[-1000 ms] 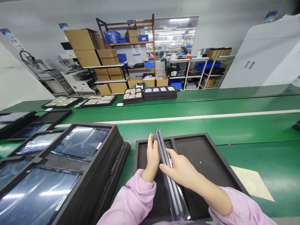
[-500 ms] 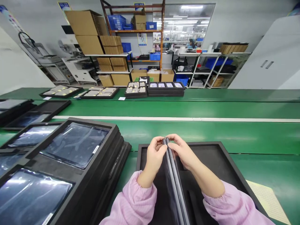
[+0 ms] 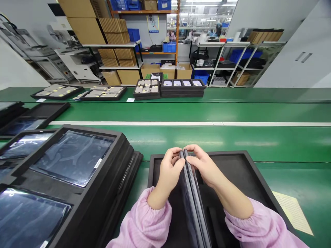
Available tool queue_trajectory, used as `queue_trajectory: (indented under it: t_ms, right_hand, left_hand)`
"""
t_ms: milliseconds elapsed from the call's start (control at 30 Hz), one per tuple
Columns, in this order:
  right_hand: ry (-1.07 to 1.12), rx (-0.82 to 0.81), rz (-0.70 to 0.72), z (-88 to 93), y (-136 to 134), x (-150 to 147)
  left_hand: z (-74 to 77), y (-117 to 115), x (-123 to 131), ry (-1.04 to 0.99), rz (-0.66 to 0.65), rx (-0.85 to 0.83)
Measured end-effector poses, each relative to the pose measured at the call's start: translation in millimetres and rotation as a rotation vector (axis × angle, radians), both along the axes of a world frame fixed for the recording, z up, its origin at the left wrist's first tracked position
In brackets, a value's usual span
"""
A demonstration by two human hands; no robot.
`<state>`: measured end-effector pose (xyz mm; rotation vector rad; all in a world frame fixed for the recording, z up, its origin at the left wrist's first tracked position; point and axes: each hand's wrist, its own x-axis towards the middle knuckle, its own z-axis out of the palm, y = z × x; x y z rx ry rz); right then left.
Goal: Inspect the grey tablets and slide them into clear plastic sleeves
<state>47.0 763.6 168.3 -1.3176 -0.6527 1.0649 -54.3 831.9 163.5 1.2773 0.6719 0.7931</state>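
Two thin dark panels (image 3: 192, 199) stand on edge side by side over an empty black foam tray (image 3: 248, 172) on the green bench. My left hand (image 3: 169, 170) curls round the far end of the left panel. My right hand (image 3: 204, 167) pinches the far end of the right panel. Both sets of fingertips meet at the panels' top corner. Pink sleeves cover both of my forearms.
A stack of black trays with film-covered screens (image 3: 74, 156) stands at the left, with more trays behind it. A yellowish sheet (image 3: 293, 212) lies at the right. Across the green conveyor (image 3: 207, 113) lie trays of small parts (image 3: 169, 88). Shelves with cartons stand beyond.
Both hands slid up the panels to their far end, from the sides a second ago. Since half a second ago they have hardly moved. The camera tilted down a little.
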Motion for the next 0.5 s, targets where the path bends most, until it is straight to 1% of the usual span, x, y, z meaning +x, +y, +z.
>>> queue_trajectory:
  t_ms: [100,300,500]
  right_hand:
    - [-0.010,-0.011,0.013,0.7,-3.1,0.8]
    - [0.016,0.036,0.156,1.2,-12.6,6.9]
    - [0.012,0.030,0.172,2.5,-14.0,10.9]
  left_hand:
    - [-1.4,0.8,-2.2,-0.001,-0.022,-0.003]
    - [-9.4,1.8,-10.1,-0.108,-0.166,0.047]
    - [-11.4,0.5,-7.3,-0.104,-0.170,-0.003]
